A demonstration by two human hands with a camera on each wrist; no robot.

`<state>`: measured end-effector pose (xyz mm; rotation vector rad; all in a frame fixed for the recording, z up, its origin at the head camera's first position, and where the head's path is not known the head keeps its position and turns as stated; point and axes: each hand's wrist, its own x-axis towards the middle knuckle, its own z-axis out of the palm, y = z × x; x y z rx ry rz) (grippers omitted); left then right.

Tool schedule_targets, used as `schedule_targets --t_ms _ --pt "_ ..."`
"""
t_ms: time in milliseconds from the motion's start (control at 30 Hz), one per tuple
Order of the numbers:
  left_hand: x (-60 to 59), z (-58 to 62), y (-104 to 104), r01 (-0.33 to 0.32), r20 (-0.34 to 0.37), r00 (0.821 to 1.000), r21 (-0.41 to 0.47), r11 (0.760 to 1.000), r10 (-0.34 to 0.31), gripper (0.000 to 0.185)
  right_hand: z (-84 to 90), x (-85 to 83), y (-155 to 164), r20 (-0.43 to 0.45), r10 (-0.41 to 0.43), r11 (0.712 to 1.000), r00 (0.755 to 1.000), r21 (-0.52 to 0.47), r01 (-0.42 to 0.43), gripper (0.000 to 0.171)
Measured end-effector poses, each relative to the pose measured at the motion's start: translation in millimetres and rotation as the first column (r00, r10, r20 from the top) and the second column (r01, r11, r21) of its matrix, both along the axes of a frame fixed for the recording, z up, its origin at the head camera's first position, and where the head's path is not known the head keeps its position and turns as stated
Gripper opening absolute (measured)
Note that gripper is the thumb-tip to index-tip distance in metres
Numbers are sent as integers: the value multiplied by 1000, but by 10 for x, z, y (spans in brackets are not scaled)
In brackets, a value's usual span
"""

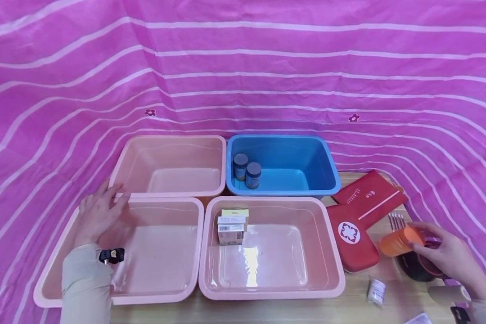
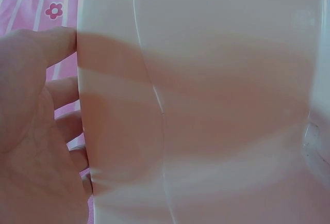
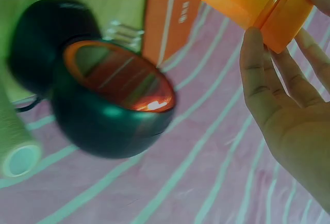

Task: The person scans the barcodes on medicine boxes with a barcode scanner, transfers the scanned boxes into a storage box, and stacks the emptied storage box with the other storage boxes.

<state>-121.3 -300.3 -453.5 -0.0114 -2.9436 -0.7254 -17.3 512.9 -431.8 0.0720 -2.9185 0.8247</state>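
left wrist cam | left hand (image 2: 31,115) at left edge, fingers apart, reaching to edge of pale pink bin (image 2: 232,17), tips not visible past it | bin wall fills most of frame, thin bright crease (image 2: 154,86) top to bottom, soft shadow bands (image 2: 216,90) across | striped pink cloth (image 2: 28,7) upper left, flower (image 2: 54,11) on it

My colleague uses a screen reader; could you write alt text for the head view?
A person's right hand holds an orange bottle near red cases; the left hand is at the edge of the front-left pink tub. Beyond them, two jars stand in the blue tub; small boxes sit in the front-right pink tub.
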Motion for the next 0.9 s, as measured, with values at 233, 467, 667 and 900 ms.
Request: schedule_targets --t_ms 233,467,667,900 --pt "-13 37 6 -5 -29 1000 -2 1000 5 58 -85 172 109 87 -67 998 994 -14 69 51" --pt "9 3 0 -12 -24 1000 1 1000 12 56 -23 116 63 23 -38 999 999 -18 38 50" --pt "8 4 3 -9 -20 1000 -1 1000 9 56 192 -23 -96 -33 19 998 999 -56 -21 50" --pt "13 11 9 -4 -17 1000 -7 1000 4 57 635 -259 -391 -70 94 991 993 -87 -100 53"
